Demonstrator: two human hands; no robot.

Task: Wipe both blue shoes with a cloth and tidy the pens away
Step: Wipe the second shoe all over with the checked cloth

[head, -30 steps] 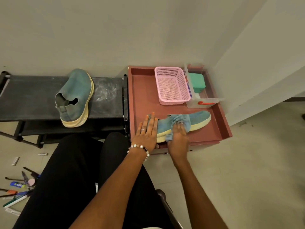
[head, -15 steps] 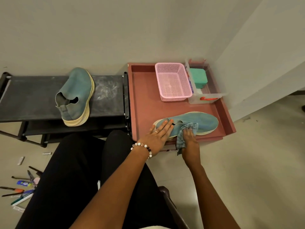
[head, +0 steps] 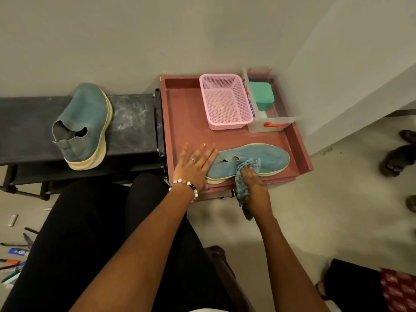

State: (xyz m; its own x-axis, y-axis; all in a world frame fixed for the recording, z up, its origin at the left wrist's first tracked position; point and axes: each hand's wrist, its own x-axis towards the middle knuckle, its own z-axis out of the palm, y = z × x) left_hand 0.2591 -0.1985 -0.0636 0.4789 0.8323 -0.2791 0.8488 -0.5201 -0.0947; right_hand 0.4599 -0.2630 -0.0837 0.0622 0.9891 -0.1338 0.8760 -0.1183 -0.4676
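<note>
- Red tray (head: 180,113) is sitting on the floor, carrying a blue shoe (head: 270,157) along its near edge.
- Second blue shoe (head: 85,124) is lying on the black rack (head: 135,122), well apart.
- Left hand (head: 193,167) is pressing flat, fingers spread, on the heel end.
- Right hand (head: 254,183) is gripping the cloth (head: 244,174) against the upper.
- Judgement: upper looking soft and light, so bracing at the firm sole or heel seems best.
- Pens (head: 13,264) are lying scattered on the floor.

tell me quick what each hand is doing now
Left hand: open, fingers straight, pressing on the heel end of the shoe.
Right hand: holding the cloth against the shoe's side.
</note>
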